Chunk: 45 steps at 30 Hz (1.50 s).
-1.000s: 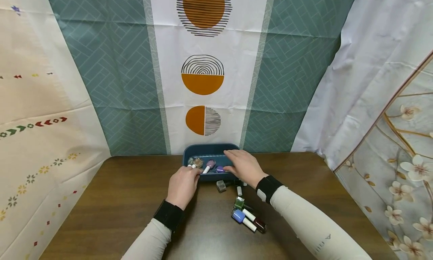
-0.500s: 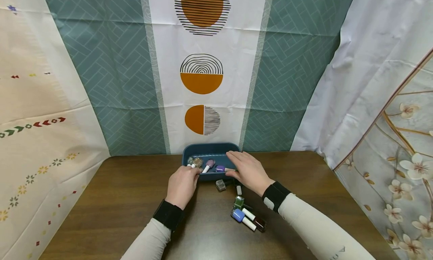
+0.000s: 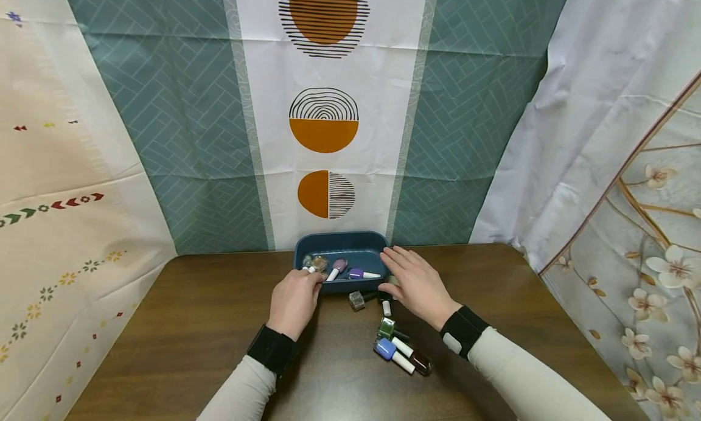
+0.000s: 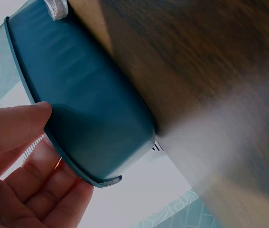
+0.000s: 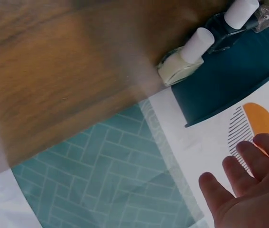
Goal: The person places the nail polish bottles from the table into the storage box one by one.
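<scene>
The left hand (image 3: 296,302) holds the near left rim of a dark blue bin (image 3: 342,286), its thumb on the outer wall and fingers over the edge in the left wrist view. Inside the bin lie a purple nail polish bottle (image 3: 356,274) with a white cap, a mauve one (image 3: 341,264) and glittery ones (image 3: 319,263) at the left end. Beside the bin's right end, the right hand (image 3: 418,287) has its fingers extended and nothing in them. Below it stand a cream nail polish bottle (image 5: 176,71) and a dark one (image 5: 219,35), both against the bin.
On the wooden table (image 3: 219,330), a grey glitter bottle (image 3: 357,300) lies before the bin. Nearer are green (image 3: 386,328), blue (image 3: 386,348) and dark red (image 3: 421,365) nail polish bottles. A patterned curtain (image 3: 323,196) hangs right behind the bin.
The right hand has drawn back rightward from over the bin, uncovering the purple bottle and its white cap. The left hand has stayed on the rim.
</scene>
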Each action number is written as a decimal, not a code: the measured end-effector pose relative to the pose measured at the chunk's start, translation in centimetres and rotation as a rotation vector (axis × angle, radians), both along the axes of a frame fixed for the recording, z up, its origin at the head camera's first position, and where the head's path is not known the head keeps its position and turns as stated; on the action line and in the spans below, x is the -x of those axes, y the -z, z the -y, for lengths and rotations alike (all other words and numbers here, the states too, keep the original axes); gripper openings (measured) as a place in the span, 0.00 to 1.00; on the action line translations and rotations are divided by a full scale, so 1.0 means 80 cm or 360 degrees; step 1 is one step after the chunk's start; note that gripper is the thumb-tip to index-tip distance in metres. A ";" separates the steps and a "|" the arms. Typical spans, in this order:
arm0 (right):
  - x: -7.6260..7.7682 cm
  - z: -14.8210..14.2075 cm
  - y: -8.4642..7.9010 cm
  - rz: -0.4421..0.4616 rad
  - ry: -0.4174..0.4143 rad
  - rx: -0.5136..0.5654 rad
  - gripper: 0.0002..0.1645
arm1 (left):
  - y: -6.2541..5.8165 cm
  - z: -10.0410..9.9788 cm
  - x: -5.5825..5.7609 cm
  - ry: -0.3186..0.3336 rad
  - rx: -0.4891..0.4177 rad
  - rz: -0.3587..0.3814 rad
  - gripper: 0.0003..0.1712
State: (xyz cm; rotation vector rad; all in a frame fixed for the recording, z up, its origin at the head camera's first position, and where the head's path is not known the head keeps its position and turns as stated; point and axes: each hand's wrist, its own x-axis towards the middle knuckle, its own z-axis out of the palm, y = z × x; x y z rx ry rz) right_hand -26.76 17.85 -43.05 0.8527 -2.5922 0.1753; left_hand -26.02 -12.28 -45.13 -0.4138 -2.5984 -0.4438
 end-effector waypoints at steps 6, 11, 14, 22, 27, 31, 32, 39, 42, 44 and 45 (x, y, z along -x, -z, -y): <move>-0.005 -0.011 0.009 -0.0050 0.0058 -0.0003 0.43 | -0.001 0.000 0.000 -0.0009 -0.0006 0.0032 0.07; -0.009 -0.015 0.016 -0.0086 0.0105 0.0029 0.41 | 0.000 0.000 0.000 -0.0006 -0.0009 0.0035 0.07; -0.011 -0.016 0.019 -0.0081 0.0155 0.0065 0.39 | 0.000 -0.001 0.000 -0.0003 -0.0006 0.0030 0.07; -0.014 -0.016 0.028 -0.0034 0.0306 0.0065 0.27 | 0.001 0.000 0.001 0.0000 -0.0004 0.0020 0.07; -0.014 -0.016 0.033 -0.0055 0.0318 0.0027 0.20 | 0.002 0.000 0.001 -0.0005 -0.0004 0.0023 0.07; -0.012 -0.016 0.037 -0.0062 0.0327 0.0008 0.18 | 0.001 -0.001 0.000 -0.0010 -0.0001 0.0027 0.07; -0.012 -0.016 0.038 -0.0060 0.0331 0.0006 0.17 | 0.001 -0.001 0.000 -0.0009 0.0002 0.0024 0.07; -0.010 -0.013 0.041 -0.0013 0.0371 -0.0013 0.19 | 0.001 -0.001 0.000 -0.0003 0.0002 0.0000 0.06; -0.009 -0.011 0.042 0.0012 0.0379 -0.0021 0.19 | 0.002 -0.001 0.000 -0.0001 0.0001 0.0002 0.07; -0.008 -0.010 0.044 0.0018 0.0381 -0.0025 0.19 | 0.002 -0.001 0.000 -0.0001 0.0001 0.0005 0.07; -0.008 -0.009 0.045 0.0017 0.0384 -0.0030 0.19 | 0.002 -0.001 0.000 -0.0001 0.0004 0.0004 0.07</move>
